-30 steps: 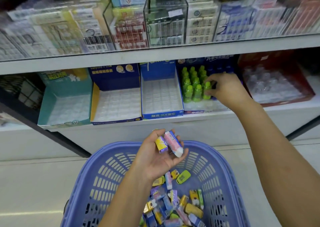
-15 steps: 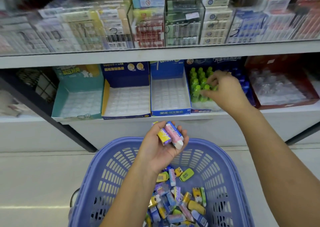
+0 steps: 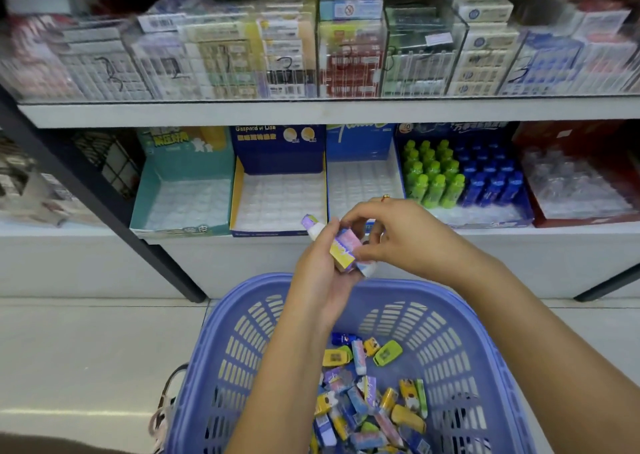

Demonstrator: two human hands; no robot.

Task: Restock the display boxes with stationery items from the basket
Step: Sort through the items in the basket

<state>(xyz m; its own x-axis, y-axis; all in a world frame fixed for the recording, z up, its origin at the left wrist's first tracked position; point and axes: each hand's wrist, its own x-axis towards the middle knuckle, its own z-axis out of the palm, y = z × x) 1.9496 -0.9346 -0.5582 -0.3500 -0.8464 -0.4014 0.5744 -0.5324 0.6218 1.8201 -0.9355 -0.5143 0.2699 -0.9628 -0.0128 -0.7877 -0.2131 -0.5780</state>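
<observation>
Little packs [image 3: 343,251] held over the basket [image 3: 450,292]
Left hand [image 3: 320,277] grips a few, right hand [image 3: 401,239] pinches the pink-yellow one, just in front of the lower shelf [image 3: 519,240] front edge.

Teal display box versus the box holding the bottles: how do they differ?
The teal display box shows only its bare clear tray; the bottle box holds upright green bottles and blue bottles in rows. The teal display box stands leftmost in the row of boxes; the bottle box, dark blue, sits fourth, next to a red box. Both are open cartons with raised header cards on the lower shelf.
</observation>
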